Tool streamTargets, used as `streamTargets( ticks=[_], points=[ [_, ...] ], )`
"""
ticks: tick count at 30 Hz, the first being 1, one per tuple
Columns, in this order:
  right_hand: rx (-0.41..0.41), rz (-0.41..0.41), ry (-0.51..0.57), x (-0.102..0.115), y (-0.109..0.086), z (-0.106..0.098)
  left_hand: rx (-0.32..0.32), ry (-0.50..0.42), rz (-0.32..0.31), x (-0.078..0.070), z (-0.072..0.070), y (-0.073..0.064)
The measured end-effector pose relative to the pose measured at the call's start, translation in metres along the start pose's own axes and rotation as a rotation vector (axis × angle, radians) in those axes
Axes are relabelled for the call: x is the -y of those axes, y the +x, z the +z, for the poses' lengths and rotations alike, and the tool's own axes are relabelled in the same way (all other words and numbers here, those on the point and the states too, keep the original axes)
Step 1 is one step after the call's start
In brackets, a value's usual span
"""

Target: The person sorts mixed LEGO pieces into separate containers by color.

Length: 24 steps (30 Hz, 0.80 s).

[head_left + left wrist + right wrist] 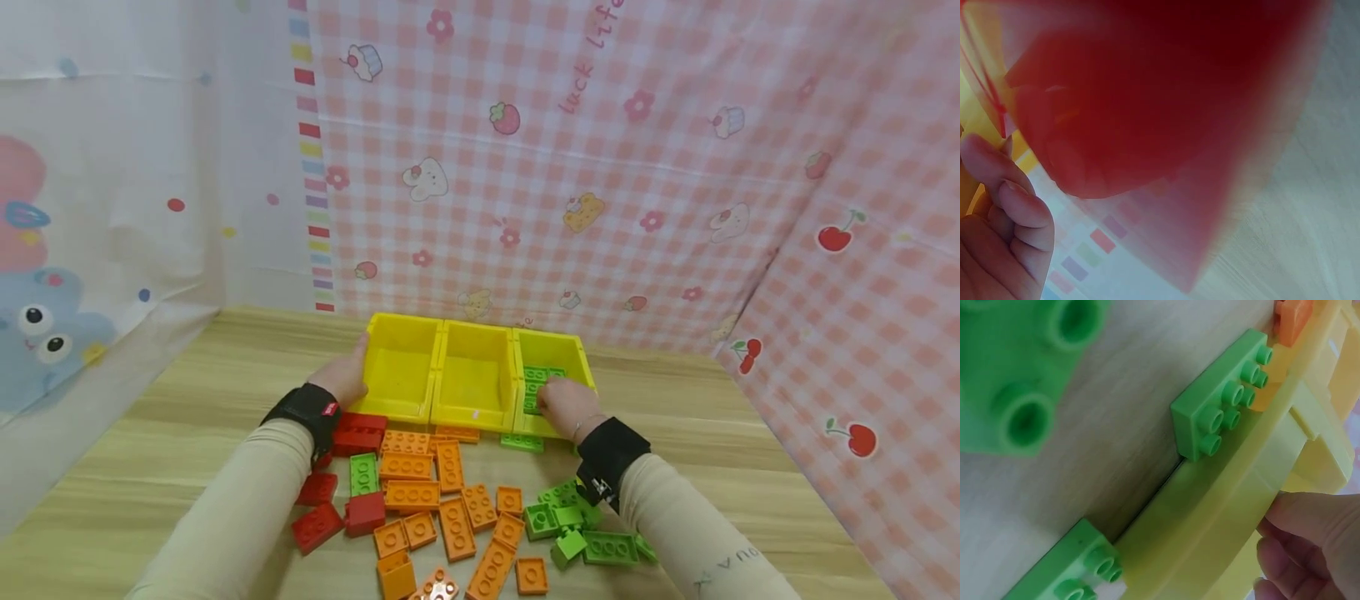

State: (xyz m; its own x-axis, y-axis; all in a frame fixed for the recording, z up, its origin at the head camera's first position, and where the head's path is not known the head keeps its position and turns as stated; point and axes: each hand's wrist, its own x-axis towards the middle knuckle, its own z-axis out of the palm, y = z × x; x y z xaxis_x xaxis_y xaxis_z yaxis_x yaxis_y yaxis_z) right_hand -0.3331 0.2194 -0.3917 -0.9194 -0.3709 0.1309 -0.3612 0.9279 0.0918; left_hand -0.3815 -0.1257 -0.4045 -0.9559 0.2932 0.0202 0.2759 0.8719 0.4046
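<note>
Yellow bin (436,379), three compartments, sits on the wood-grain table (675,417). Left hand (343,382) — fingers bent — grips the bin's left end (wrist view there mostly blocked by a red blur). Right hand (568,404) is at the right compartment, fingers curled beside the green bricks (532,390) inside; fingertips hidden behind the front wall, so cannot tell whether it holds one. Left and middle compartments: empty. In front of the bin: red bricks (316,527) at left, orange bricks (411,496) central, more green at right.
</note>
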Motion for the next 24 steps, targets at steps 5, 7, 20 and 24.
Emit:
streamTargets(
  ticks=[5, 7, 20, 24],
  points=[
    [0.110, 0.042, 0.120, -0.006, 0.007, -0.001, 0.009, 0.000, -0.012, -0.002, -0.001, 0.000],
    [0.142, 0.047, 0.162, -0.008, 0.008, -0.001, 0.009, 0.004, -0.015, -0.002, -0.001, 0.000],
    [0.102, -0.010, 0.235, -0.015, -0.007, -0.010, 0.016, -0.002, 0.003, -0.001, 0.001, 0.002],
    [0.003, -0.125, 0.207, -0.016, -0.023, -0.011, 0.020, -0.009, 0.003, 0.003, 0.001, 0.003]
  ],
)
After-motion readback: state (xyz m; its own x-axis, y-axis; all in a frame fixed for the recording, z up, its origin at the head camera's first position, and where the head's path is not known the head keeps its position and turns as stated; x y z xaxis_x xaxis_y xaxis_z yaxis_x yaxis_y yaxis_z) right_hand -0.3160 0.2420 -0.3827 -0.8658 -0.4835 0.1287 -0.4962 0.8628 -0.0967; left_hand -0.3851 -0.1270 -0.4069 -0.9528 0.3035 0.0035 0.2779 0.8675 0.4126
